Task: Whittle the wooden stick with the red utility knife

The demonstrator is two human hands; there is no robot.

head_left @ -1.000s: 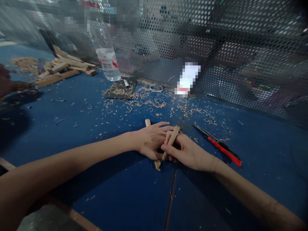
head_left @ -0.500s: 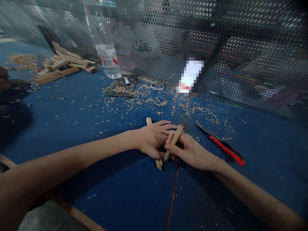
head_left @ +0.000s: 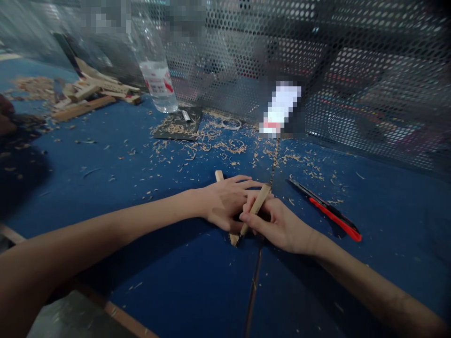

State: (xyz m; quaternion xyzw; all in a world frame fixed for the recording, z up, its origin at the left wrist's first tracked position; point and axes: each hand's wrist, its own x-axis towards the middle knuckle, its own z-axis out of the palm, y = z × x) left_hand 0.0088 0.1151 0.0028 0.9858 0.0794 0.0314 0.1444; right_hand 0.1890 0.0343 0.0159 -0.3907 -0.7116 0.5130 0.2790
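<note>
The left hand (head_left: 225, 199) lies palm down across a wooden strip (head_left: 219, 176), fingers extended, ungripping. Just right of the strip, a slanted wooden stick (head_left: 259, 205) is pinched by the right hand's (head_left: 283, 227) bent fingers and thumb. Farther right of the strip, a knife (head_left: 333, 217) rests on the tabletop (head_left: 176, 291).

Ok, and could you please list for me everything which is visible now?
Table: one, blue, foreground
Perforated screen: one, grey, back
Floor patch: one, grey, lower left
Wood pieces: several, mostly tan, heaped far left
Bottle: one, clear, by screen
Sheet: one, dark, near bottle
Metal piece: one, silvery, on sheet
Shavings: many, tan, scattered over table
Ring: one, whitish, right of sheet
Blurred rectangle: one, white, by screen
Knife: one, red-black, right
Wood strip: one, pale, centre
Stick: one, tan, centre
Unclear shape: one, dark, left edge
Left hand: one, bare, over wood strip
Right hand: one, bare, holding stick
</note>
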